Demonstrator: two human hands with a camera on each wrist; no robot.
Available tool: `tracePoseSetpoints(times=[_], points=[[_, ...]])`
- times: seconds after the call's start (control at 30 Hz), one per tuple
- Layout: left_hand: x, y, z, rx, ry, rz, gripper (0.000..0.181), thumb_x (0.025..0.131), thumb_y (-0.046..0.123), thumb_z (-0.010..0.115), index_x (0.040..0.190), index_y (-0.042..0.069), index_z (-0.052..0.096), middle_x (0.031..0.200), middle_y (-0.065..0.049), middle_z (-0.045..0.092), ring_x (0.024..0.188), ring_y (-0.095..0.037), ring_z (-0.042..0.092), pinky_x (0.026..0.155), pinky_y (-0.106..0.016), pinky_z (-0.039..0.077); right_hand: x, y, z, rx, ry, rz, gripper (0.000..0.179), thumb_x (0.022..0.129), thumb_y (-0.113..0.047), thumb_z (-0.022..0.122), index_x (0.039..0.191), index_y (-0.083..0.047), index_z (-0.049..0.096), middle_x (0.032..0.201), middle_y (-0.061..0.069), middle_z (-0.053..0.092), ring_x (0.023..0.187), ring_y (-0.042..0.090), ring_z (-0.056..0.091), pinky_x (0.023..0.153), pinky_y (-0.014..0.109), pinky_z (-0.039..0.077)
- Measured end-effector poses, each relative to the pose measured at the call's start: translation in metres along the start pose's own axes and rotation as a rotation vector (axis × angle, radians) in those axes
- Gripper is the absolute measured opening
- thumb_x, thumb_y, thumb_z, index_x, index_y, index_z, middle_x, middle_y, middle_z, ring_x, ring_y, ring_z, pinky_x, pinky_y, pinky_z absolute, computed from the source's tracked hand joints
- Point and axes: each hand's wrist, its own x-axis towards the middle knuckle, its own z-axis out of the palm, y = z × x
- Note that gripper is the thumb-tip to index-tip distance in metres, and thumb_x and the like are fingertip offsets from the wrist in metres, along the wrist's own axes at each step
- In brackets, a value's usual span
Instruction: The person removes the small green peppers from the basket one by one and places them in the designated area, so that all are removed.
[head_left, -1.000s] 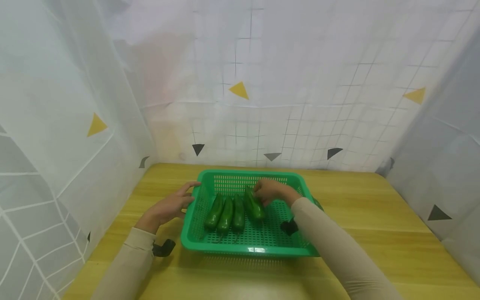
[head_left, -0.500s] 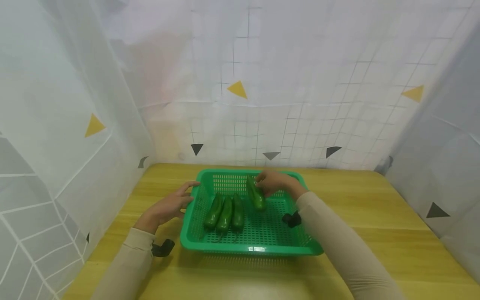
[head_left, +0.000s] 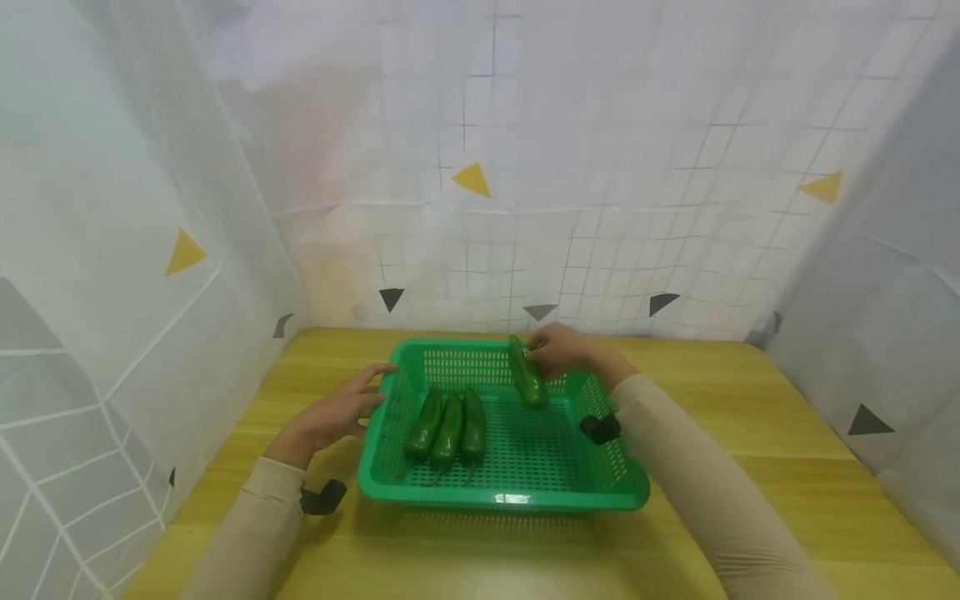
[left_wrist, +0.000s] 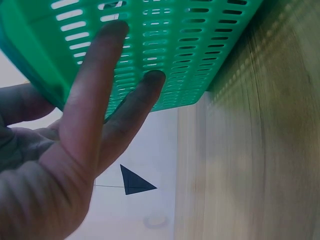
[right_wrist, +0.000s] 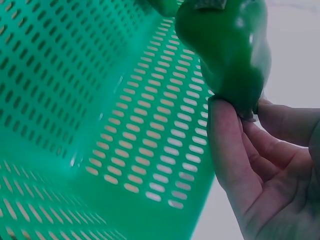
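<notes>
A green pepper [head_left: 529, 379] hangs at the far right part of a green plastic basket [head_left: 502, 501], raised above its floor. My right hand [head_left: 567, 353] pinches it between thumb and fingers. The right wrist view shows the fingertips at one narrow end of the pepper [right_wrist: 230, 50]. On the basket floor, toward the left, three more green peppers [head_left: 447, 432] lie side by side. My left hand [head_left: 335, 414] is at the basket's left side. Seen from the left wrist, its fairly straight fingers [left_wrist: 92, 95] lie against the slotted outer wall [left_wrist: 192, 50].
The basket stands on a wooden table [head_left: 735, 400] with yellowish planks. Pale sheeting [head_left: 600, 167] with lines and triangles rises behind it and on both sides. A small black device [head_left: 322, 497] sits at the left wrist, and another black device [head_left: 601, 428] at the right.
My right hand has lifted the pepper off the basket floor, carrying it up, back and slightly right, away from the other three. The left hand has stayed at the basket's side.
</notes>
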Motion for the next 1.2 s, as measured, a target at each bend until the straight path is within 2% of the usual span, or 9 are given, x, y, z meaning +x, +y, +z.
tracePoseSetpoints(times=[0.2, 0.47, 0.77, 0.97, 1.2], points=[[0.0, 0.001, 0.0, -0.002, 0.003, -0.002, 0.055, 0.11, 0.016, 0.042, 0.159, 0.018, 0.017, 0.139, -0.028, 0.046, 0.111, -0.036, 0.062, 0.084, -0.051, 0.059, -0.009, 0.002, -0.014, -0.036, 0.031, 0.002, 0.033, 0.102, -0.009, 0.056, 0.128, 0.011, 0.061, 0.114, 0.024, 0.069, 0.092, 0.028, 0.072, 0.08, 0.04, 0.061], [-0.001, 0.001, 0.0, -0.008, 0.0, -0.003, 0.054, 0.11, 0.016, 0.04, 0.159, 0.017, 0.017, 0.139, -0.027, 0.045, 0.11, -0.035, 0.062, 0.083, -0.051, 0.059, -0.022, 0.01, -0.031, -0.032, 0.035, 0.012, 0.036, 0.104, -0.013, 0.052, 0.131, 0.011, 0.059, 0.12, 0.026, 0.066, 0.092, 0.027, 0.072, 0.081, 0.04, 0.061], [0.0, 0.0, 0.0, -0.005, 0.002, -0.003, 0.054, 0.11, 0.015, 0.039, 0.159, 0.018, 0.018, 0.139, -0.027, 0.045, 0.109, -0.035, 0.063, 0.083, -0.051, 0.059, -0.035, 0.015, -0.042, -0.005, 0.038, 0.041, 0.039, 0.105, -0.012, 0.051, 0.135, 0.014, 0.054, 0.121, 0.027, 0.065, 0.1, 0.031, 0.07, 0.087, 0.044, 0.059], [-0.001, 0.0, 0.001, -0.009, 0.001, 0.001, 0.054, 0.11, 0.016, 0.04, 0.159, 0.018, 0.017, 0.139, -0.028, 0.046, 0.11, -0.036, 0.063, 0.082, -0.052, 0.059, -0.039, 0.026, -0.046, -0.007, 0.034, 0.049, 0.039, 0.104, -0.012, 0.051, 0.134, 0.013, 0.055, 0.118, 0.026, 0.066, 0.101, 0.031, 0.07, 0.085, 0.041, 0.06], [-0.002, 0.001, 0.001, -0.001, -0.001, 0.005, 0.054, 0.11, 0.015, 0.038, 0.159, 0.018, 0.016, 0.138, -0.028, 0.046, 0.111, -0.037, 0.063, 0.083, -0.052, 0.059, -0.046, 0.033, -0.054, 0.02, 0.037, 0.062, 0.04, 0.105, -0.01, 0.05, 0.135, 0.016, 0.051, 0.123, 0.031, 0.063, 0.108, 0.038, 0.067, 0.085, 0.041, 0.059]])
